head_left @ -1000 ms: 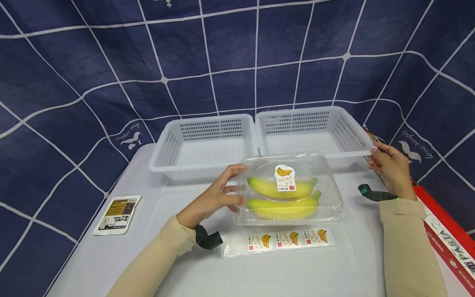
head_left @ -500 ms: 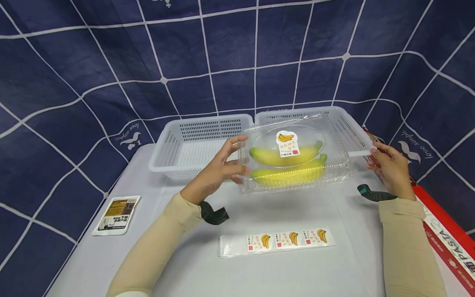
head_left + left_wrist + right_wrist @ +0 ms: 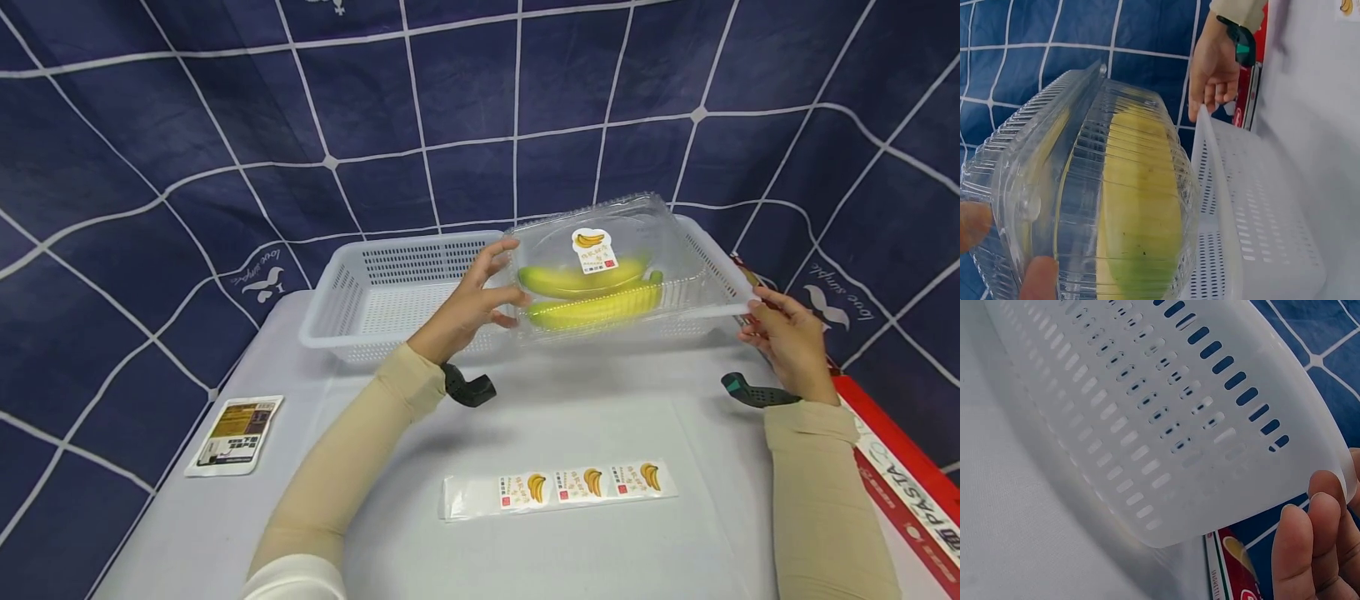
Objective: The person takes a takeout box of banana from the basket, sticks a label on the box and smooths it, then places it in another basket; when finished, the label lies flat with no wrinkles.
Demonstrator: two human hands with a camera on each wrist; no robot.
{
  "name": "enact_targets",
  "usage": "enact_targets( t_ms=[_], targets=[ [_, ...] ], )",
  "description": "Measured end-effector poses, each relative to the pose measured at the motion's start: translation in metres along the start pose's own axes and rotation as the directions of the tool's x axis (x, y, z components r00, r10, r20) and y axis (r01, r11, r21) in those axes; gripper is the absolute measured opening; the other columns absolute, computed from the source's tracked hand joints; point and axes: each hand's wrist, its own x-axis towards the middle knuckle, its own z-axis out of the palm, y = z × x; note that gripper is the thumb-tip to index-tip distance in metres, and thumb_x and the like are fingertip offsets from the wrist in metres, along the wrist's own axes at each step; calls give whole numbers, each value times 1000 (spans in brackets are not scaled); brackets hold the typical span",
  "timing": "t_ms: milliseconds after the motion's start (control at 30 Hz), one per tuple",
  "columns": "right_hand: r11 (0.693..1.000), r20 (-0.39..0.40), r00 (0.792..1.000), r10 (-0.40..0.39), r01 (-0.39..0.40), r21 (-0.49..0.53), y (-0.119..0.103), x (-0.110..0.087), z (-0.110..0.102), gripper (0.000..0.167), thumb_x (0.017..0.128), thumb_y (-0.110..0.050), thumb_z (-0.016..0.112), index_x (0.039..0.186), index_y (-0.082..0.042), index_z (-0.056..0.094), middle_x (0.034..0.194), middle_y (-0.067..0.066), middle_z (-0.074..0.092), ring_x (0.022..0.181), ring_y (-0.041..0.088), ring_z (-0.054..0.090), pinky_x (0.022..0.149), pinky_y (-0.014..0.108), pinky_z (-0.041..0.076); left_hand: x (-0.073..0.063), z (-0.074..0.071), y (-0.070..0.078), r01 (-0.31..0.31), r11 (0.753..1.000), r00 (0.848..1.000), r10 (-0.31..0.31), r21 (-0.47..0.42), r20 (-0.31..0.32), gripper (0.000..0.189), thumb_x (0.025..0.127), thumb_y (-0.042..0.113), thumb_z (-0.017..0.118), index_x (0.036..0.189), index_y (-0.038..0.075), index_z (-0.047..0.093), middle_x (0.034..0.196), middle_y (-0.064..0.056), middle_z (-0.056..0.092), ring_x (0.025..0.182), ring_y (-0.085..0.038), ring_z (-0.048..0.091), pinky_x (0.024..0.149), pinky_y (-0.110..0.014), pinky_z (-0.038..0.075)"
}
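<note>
My left hand (image 3: 474, 304) grips the left edge of a clear plastic clamshell box (image 3: 654, 229), thumb apart from the fingers. Two yellow bananas (image 3: 596, 314) with greenish ends lie inside, and a white banana sticker (image 3: 595, 251) is on the lid. The box is tilted and held over the front of the right white basket (image 3: 1260, 212), hiding much of it. At that basket's front right corner, my right hand (image 3: 793, 337) pinches the rim; in the right wrist view its fingertips (image 3: 1294, 534) curl at the corner.
A second white basket (image 3: 427, 304) stands on the left, beside the first. A strip of banana stickers (image 3: 562, 490) lies on the white table (image 3: 600, 558). A small packet (image 3: 235, 435) is at the left, and a red pasta box (image 3: 900, 483) lies along the right.
My left hand has lifted the clamshell box off the table and carried it forward, up over the right basket, tilting it. My right hand has stayed at the basket corner.
</note>
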Motion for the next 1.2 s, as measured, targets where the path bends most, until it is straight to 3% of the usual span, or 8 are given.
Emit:
enact_targets(
  t_ms=[67, 200, 367, 733, 833, 1000, 1100, 1200],
  targets=[
    [1000, 3, 1000, -4, 4, 5, 1, 0, -1, 21, 109, -8, 64, 127, -20, 63, 89, -1, 71, 67, 11, 69, 66, 22, 62, 9, 2, -1, 7, 1000, 1000, -7, -12, -12, 86, 91, 4, 71, 165, 32, 37, 177, -9, 16, 145, -33, 51, 83, -44, 60],
    [1000, 2, 1000, -5, 5, 12, 1, 0, -1, 20, 109, -9, 65, 124, -22, 66, 88, 0, 73, 66, 12, 70, 66, 23, 62, 26, 6, -4, 23, 999, 999, -24, -34, -38, 84, 94, 2, 69, 166, 32, 38, 178, -9, 17, 148, -31, 46, 82, -41, 60],
    [1000, 5, 1000, -4, 4, 19, 2, 1, -1, 20, 109, -7, 64, 124, -21, 66, 86, 0, 74, 65, 12, 70, 65, 23, 62, 46, 7, -8, 39, 998, 998, -42, -56, -54, 82, 96, 2, 68, 167, 31, 37, 178, -10, 15, 146, -31, 50, 80, -38, 59],
    [1000, 15, 1000, 8, -8, 24, 1, 1, 0, 21, 109, -8, 64, 126, -20, 65, 88, 0, 75, 67, 12, 70, 66, 23, 62, 77, 12, -13, 81, 995, 994, -84, -53, -65, 80, 100, 3, 68, 168, 31, 36, 179, -11, 15, 119, -31, 68, 77, -33, 60],
    [1000, 12, 1000, 8, -8, 18, 2, 1, -2, 21, 108, -10, 67, 126, -21, 66, 88, -1, 75, 67, 12, 70, 66, 23, 62, 85, 15, -15, 91, 995, 994, -93, -45, -55, 80, 100, 4, 67, 169, 31, 36, 180, -11, 14, 129, -31, 65, 75, -31, 59],
    [1000, 9, 1000, 10, -10, 12, 1, 2, -4, 23, 107, -13, 70, 128, -21, 65, 89, 0, 74, 67, 12, 70, 66, 23, 62, 96, 21, -17, 99, 995, 994, -99, -26, -35, 81, 99, 4, 67, 169, 30, 35, 180, -11, 13, 156, -27, 41, 85, -37, 61],
    [1000, 1, 1000, 14, -14, 11, 1, 2, -3, 22, 106, -13, 70, 126, -22, 67, 88, 0, 74, 66, 12, 70, 66, 23, 62, 101, 25, -18, 113, 993, 993, -114, -20, -33, 82, 99, 4, 67, 170, 31, 35, 180, -11, 13, 158, -27, 39, 95, -43, 61],
    [1000, -4, 1000, 16, -16, 9, 1, 2, -3, 21, 106, -15, 72, 125, -23, 68, 88, -1, 74, 66, 12, 70, 66, 23, 62, 107, 30, -21, 130, 991, 990, -130, -14, -46, 83, 99, 4, 69, 170, 31, 36, 180, -11, 13, 160, -27, 36, 94, -41, 61]
  ],
)
